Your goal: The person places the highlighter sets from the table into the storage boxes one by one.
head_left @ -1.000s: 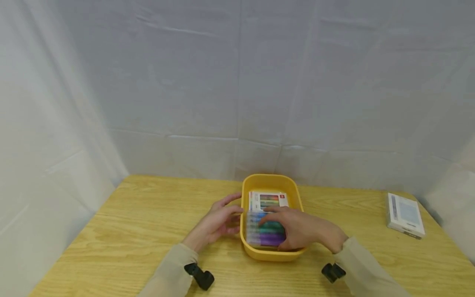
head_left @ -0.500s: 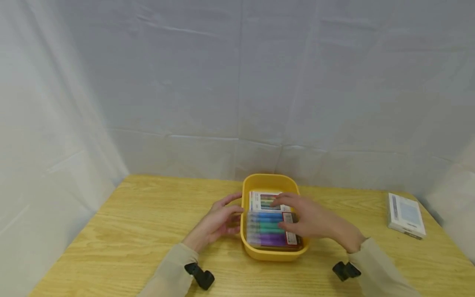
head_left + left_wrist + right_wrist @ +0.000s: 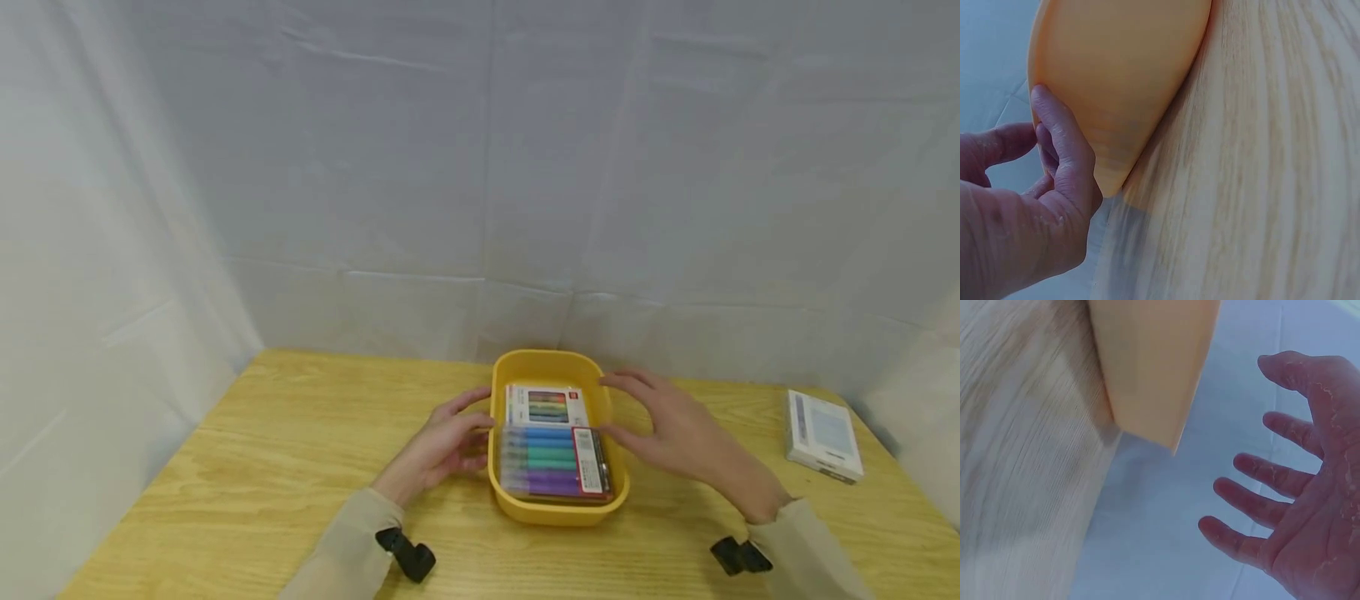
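A yellow plastic bin (image 3: 558,511) sits on the wooden table in the head view. Inside lies a clear pack of pens (image 3: 551,462) with blue, green and purple barrels. Behind it is a white box of coloured pens or crayons (image 3: 547,407) with a window. My left hand (image 3: 442,442) touches the bin's left side with relaxed fingers; in the left wrist view, fingertips rest against the outer wall (image 3: 1129,75) near the rim. My right hand (image 3: 675,429) hovers by the right rim, fingers spread and holding nothing; the right wrist view shows this hand (image 3: 1310,487) apart from the wall.
A white box (image 3: 823,436) with a pale blue panel lies at the table's right end. Bare wooden table (image 3: 322,442) extends left of the bin. A grey-white sheet (image 3: 480,167) hangs behind the table's back edge.
My right hand has lifted off the pen pack and moved right, out over the bin's right rim, uncovering the pack's label. The left hand has stayed at the bin's left side.
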`<state>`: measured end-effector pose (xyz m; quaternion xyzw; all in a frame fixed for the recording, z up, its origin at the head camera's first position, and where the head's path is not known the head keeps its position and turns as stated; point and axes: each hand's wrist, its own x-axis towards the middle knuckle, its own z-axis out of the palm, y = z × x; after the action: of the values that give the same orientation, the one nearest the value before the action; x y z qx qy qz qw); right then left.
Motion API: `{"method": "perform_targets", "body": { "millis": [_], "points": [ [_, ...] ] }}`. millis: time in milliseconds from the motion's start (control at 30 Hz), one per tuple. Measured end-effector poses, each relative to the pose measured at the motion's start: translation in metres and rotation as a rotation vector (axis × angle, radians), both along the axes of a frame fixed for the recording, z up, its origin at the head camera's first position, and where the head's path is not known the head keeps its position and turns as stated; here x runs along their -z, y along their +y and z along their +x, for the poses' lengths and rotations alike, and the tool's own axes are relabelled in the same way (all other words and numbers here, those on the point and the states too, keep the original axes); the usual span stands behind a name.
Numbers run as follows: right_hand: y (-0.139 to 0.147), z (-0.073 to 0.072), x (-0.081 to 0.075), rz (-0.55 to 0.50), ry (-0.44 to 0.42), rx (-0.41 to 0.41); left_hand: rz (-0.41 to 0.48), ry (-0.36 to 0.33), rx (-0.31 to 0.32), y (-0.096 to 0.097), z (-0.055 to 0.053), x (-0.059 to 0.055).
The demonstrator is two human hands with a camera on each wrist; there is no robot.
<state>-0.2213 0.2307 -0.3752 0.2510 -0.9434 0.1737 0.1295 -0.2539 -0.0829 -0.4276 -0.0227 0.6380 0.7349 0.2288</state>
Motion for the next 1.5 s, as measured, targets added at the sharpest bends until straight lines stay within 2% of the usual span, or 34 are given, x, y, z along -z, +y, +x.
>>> {"method": "perform_targets", "body": {
  "millis": [233, 500, 600, 1000, 1233, 1500],
  "points": [
    [0.014, 0.002, 0.002, 0.063, 0.058, 0.078, 0.002, 0.006, 0.001, 0.0, -0.001, 0.001],
    [0.028, 0.003, 0.008, 0.093, 0.148, 0.116, -0.009, 0.006, -0.002, 0.001, -0.001, 0.0],
    [0.034, 0.004, 0.01, 0.112, 0.157, 0.139, -0.003, 0.007, 0.0, 0.001, -0.001, 0.001],
    [0.052, 0.009, 0.01, 0.15, 0.1, 0.236, 0.005, 0.006, 0.0, 0.0, -0.001, 0.002],
    [0.061, 0.011, 0.007, 0.151, 0.035, 0.282, 0.007, 0.01, 0.001, 0.0, -0.001, 0.002],
    [0.077, 0.011, 0.011, 0.166, 0.043, 0.309, -0.002, 0.01, 0.003, 0.001, 0.0, 0.002]
  ]
}}
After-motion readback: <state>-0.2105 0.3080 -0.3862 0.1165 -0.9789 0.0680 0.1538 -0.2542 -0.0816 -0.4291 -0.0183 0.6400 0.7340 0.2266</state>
